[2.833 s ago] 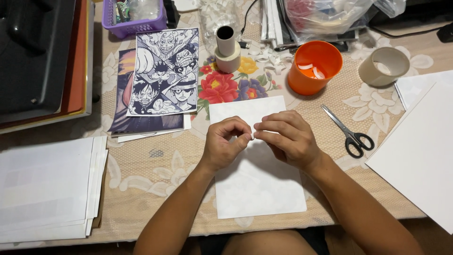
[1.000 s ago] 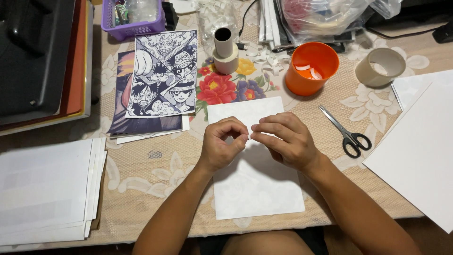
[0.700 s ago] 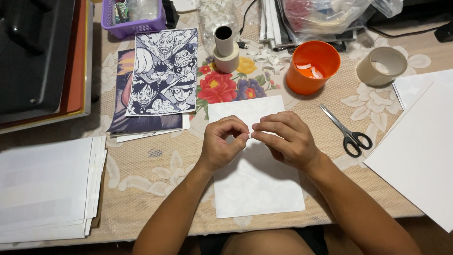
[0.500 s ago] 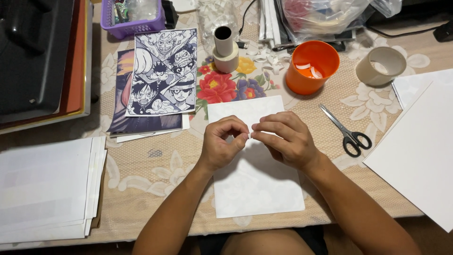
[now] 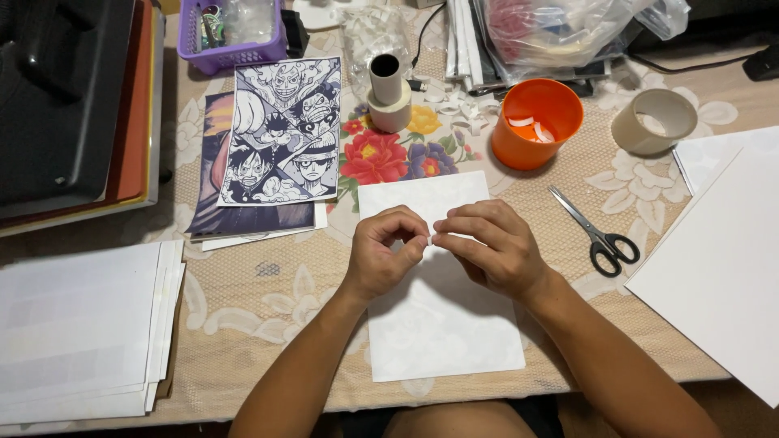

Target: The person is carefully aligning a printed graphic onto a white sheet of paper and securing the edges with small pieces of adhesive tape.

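Observation:
A white sheet of paper point(image 5: 438, 324) lies on the flowered tablecloth in front of me. Above its upper half, my left hand point(image 5: 385, 255) and my right hand point(image 5: 491, 247) meet fingertip to fingertip. Between the pinched fingers is a tiny white scrap point(image 5: 430, 238), too small to identify. Both hands hover just over the sheet; their undersides are hidden.
Scissors point(image 5: 596, 231) lie right of my hands. An orange cup point(image 5: 535, 122) with white scraps, two tape rolls point(image 5: 653, 122) point(image 5: 389, 93), black-and-white comic prints point(image 5: 280, 130), a purple basket point(image 5: 235, 32), white paper stacks at left point(image 5: 81, 324) and right point(image 5: 722, 268), a dark machine point(image 5: 65, 97).
Almost nothing has moved. My hands stay pinched together over the sheet, with only slight finger shifts.

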